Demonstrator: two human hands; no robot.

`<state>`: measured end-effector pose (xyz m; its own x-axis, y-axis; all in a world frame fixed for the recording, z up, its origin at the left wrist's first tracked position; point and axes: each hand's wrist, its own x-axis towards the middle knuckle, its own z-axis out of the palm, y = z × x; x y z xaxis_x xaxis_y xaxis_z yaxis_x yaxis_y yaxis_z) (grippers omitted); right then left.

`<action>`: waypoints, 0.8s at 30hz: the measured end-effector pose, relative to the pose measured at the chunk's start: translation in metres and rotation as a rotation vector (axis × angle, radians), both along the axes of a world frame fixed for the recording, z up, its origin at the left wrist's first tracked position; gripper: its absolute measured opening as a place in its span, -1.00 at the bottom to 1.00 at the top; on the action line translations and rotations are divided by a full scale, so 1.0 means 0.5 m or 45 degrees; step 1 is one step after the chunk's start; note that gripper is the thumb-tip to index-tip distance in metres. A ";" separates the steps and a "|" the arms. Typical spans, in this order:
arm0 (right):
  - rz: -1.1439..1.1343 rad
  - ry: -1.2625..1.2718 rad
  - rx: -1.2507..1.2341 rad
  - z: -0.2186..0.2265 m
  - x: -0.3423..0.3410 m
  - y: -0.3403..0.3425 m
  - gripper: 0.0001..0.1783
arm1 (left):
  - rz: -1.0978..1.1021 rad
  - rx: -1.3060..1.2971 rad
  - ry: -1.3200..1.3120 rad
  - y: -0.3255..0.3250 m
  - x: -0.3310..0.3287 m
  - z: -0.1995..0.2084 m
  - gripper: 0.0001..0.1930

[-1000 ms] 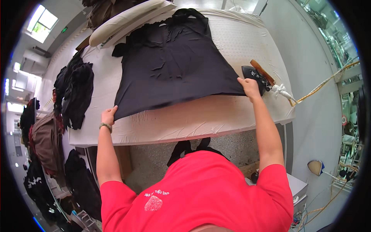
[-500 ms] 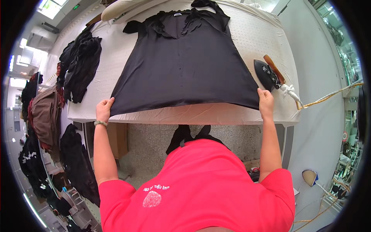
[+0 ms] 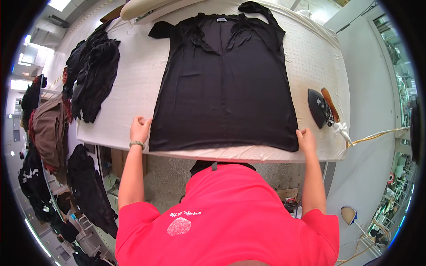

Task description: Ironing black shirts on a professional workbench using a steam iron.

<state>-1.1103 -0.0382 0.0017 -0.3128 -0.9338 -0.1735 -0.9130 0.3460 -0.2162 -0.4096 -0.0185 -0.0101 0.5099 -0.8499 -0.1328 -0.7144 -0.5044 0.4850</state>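
Note:
A black blouse [image 3: 230, 97] with a ruffled V-neck lies spread face up on the padded table, its hem along the near edge. My left hand [image 3: 140, 130] is beside the blouse's left side edge, just above the hem corner. Its fingers are slightly parted, with no cloth visible between them. On the opposite side, my right hand [image 3: 306, 140] pinches the right side edge a little above its corner. Farther right, an iron [image 3: 317, 108] with a wooden handle rests on the table, its dark plate turned toward the blouse.
A heap of black garments [image 3: 95, 75] lies on the table's left part. At the far edge stands a padded pressing board [image 3: 153, 9]. A cord [image 3: 377, 134] runs right from the iron. Brown and black clothes [image 3: 49, 128] hang at left, beyond the pale table cover [image 3: 111, 126].
The blouse hem has come down onto the table and narrowed from its stretched spread. My hands have moved closer together, and the left fingers have loosened. The view has shifted slightly.

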 end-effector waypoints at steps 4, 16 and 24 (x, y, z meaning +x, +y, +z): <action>0.177 0.090 0.084 0.115 0.045 -0.173 -0.55 | -0.296 -0.191 0.005 -0.292 -0.007 0.044 -0.48; 0.634 -0.096 -0.278 0.078 0.504 -0.895 -0.42 | -0.540 -0.144 -0.296 -0.988 -0.303 0.048 -0.19; 0.512 0.191 0.275 0.047 0.544 -1.050 -0.48 | -0.974 0.314 -0.186 -1.034 -0.239 0.029 -0.36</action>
